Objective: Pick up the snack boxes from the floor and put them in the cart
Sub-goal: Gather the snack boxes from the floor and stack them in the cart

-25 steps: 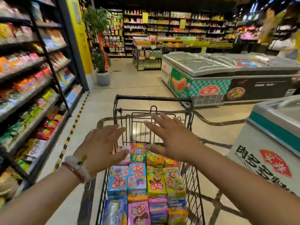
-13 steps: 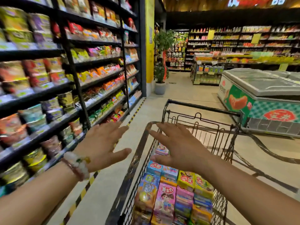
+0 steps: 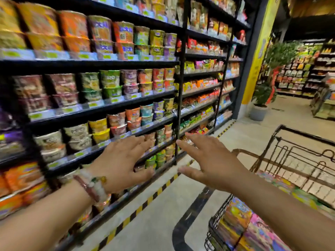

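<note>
While spread, both hands (image 3: 163,163) empty

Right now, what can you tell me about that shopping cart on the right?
The shopping cart is black metal wire with a dark bar along its far top rim. It stands upright on the pale floor at the lower right, beside the shelf aisle, partly cut off by the picture's edge. Colourful snack boxes lie packed inside. Neither hand touches it; the right arm passes in front of it.
</note>
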Action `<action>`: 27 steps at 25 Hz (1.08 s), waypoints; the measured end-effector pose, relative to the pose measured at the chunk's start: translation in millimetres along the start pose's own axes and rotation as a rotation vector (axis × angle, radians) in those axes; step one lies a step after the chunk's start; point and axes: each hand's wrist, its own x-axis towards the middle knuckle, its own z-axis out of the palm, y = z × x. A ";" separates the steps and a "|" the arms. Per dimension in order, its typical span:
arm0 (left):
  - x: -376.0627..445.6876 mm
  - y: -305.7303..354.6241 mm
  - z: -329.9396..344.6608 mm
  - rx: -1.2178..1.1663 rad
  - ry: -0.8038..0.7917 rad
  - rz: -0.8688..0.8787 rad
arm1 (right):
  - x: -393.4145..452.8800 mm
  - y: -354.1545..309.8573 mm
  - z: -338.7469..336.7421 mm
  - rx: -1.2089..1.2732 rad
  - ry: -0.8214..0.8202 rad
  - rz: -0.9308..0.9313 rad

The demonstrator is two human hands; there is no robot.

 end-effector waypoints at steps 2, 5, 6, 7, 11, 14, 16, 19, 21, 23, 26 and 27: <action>-47.4 -36.1 -5.8 0.036 -0.021 -0.070 | 20.3 -47.6 2.8 0.039 -0.007 -0.070; -129.3 -92.7 -20.5 0.082 -0.045 -0.185 | 50.6 -133.4 10.6 0.063 0.026 -0.200; -156.8 -110.3 -26.5 0.095 -0.049 -0.225 | 58.6 -163.0 12.3 0.076 0.029 -0.243; -181.4 -124.7 -33.5 0.101 -0.055 -0.269 | 64.8 -190.6 12.7 0.087 0.027 -0.292; -284.5 -173.6 -60.4 0.133 -0.096 -0.473 | 85.3 -304.0 7.0 0.127 0.025 -0.484; -352.9 -195.5 -78.1 0.125 -0.075 -0.633 | 98.8 -379.7 1.4 0.157 0.017 -0.649; -394.1 -206.7 -86.3 0.145 -0.085 -0.736 | 108.1 -424.4 0.4 0.190 0.010 -0.755; -451.2 -218.6 -93.8 0.181 -0.118 -0.892 | 118.1 -491.2 -2.0 0.184 0.014 -0.932; -484.7 -227.4 -97.0 0.201 -0.104 -0.982 | 126.2 -534.4 -0.9 0.188 -0.003 -1.028; -517.7 -236.3 -100.7 0.231 -0.066 -1.062 | 134.6 -578.4 -3.2 0.199 -0.008 -1.142; -559.7 -243.3 -114.9 0.378 -0.067 -1.152 | 146.3 -638.4 -9.5 0.217 0.003 -1.308; -573.2 -245.6 -119.1 0.369 -0.073 -1.218 | 149.9 -656.9 -12.2 0.229 0.013 -1.358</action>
